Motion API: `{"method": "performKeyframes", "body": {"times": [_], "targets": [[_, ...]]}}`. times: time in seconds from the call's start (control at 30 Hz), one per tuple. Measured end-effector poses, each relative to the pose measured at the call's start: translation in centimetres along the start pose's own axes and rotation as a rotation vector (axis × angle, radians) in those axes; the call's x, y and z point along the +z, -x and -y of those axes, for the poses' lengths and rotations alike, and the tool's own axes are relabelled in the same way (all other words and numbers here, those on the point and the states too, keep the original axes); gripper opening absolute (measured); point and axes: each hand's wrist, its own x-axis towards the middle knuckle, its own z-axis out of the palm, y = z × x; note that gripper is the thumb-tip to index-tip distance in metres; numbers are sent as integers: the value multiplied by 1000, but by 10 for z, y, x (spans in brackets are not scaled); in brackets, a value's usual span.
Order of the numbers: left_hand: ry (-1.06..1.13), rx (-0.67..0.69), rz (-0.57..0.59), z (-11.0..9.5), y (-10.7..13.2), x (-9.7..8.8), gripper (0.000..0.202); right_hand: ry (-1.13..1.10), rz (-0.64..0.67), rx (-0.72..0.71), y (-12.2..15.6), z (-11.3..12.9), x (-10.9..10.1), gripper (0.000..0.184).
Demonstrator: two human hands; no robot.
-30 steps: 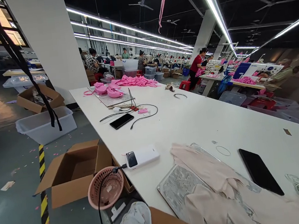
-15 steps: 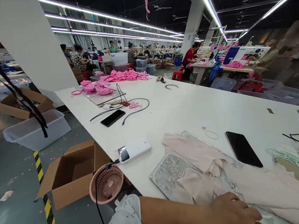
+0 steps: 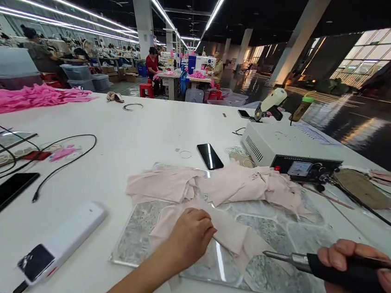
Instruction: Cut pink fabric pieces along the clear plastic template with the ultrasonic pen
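Observation:
My left hand (image 3: 190,234) rests knuckles up on a strip of pale pink fabric (image 3: 225,229), its fingers curled and pinching the cloth. The strip lies on a clear glass plate (image 3: 135,236) at the table's front edge. More pale pink fabric pieces (image 3: 241,183) are heaped behind it. My right hand (image 3: 354,265), at the bottom right, is wrapped round the black handle of a hot cutting tool (image 3: 298,261). Its metal tip points left, just above the plate, close to the strip's end.
A white control box (image 3: 279,144) with a dial stands right of the fabric, a black phone (image 3: 209,155) beside it. A white power bank (image 3: 62,242), another phone (image 3: 3,194) and black cables (image 3: 60,156) lie left. Pink garments (image 3: 19,97) are piled far left. People work at distant tables.
The view has swung right and down. My left hand slid forward onto the fabric strip. My right hand, holding the tool, has come into view at the bottom right.

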Motion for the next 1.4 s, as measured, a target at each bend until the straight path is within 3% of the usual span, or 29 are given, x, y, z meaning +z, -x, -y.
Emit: {"method": "performKeyframes", "body": {"times": [0.13, 0.3, 0.5, 0.63, 0.83, 1.03, 1.23, 1.4], "targets": [[24, 62, 93, -4, 3, 7, 10, 51, -32, 59, 3, -4, 15, 21], [-33, 136, 220, 4, 4, 22, 23, 76, -49, 79, 0, -6, 12, 20], [-97, 63, 158, 16, 7, 25, 19, 103, -50, 0, -3, -7, 2, 17], [-97, 121, 167, 6, 7, 20, 24, 80, 18, -73, -6, -8, -2, 15], [-85, 274, 307, -9, 7, 16, 25, 54, 121, -99, -9, -15, 1, 14], [-86, 225, 244, -10, 4, 14, 18, 40, 54, -130, -17, -11, -14, 13], [-80, 340, 364, -31, -12, 22, 31, 29, 0, -140, -26, 0, -24, 17], [-53, 379, 462, -34, -15, 23, 30, 41, 39, -148, -28, -4, -27, 16]]}}
